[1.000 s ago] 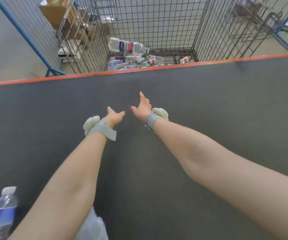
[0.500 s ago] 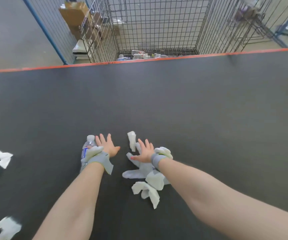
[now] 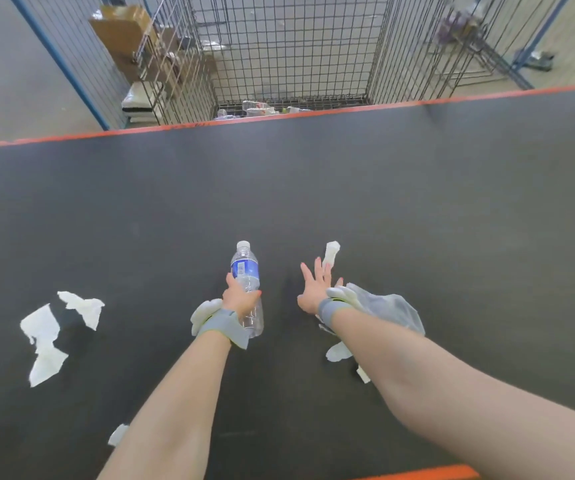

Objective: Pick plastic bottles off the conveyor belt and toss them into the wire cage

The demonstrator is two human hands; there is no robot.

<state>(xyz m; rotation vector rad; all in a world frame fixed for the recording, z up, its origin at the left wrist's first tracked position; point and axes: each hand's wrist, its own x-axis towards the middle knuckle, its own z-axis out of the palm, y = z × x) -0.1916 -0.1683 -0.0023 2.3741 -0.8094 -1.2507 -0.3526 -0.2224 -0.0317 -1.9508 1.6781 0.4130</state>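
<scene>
A person's left hand (image 3: 241, 299) grips a clear plastic bottle (image 3: 246, 271) round its middle, just below the blue label. The thumb lies on the bottle's left side and the fingers (image 3: 256, 293) curl round its right side, clamped on the plastic. The white cap points away from the person toward the wire cage (image 3: 289, 53); the base reaches back beside the grey wristband (image 3: 220, 323). The bottle is over the dark conveyor belt (image 3: 417, 202); whether it touches the belt cannot be told.

The right hand (image 3: 315, 289) holds nothing, its fingers (image 3: 318, 268) straight and spread apart above the belt. A crumpled white scrap (image 3: 331, 252) lies just past its fingertips, and a clear plastic bag (image 3: 390, 306) lies on the belt beside the right wrist.

Torn white paper (image 3: 47, 334) lies on the belt well to the left. Beyond the belt's orange edge (image 3: 279, 116), a few discarded bottles (image 3: 262, 107) lie on the cage floor. A cardboard box (image 3: 123, 29) stands left of the cage.
</scene>
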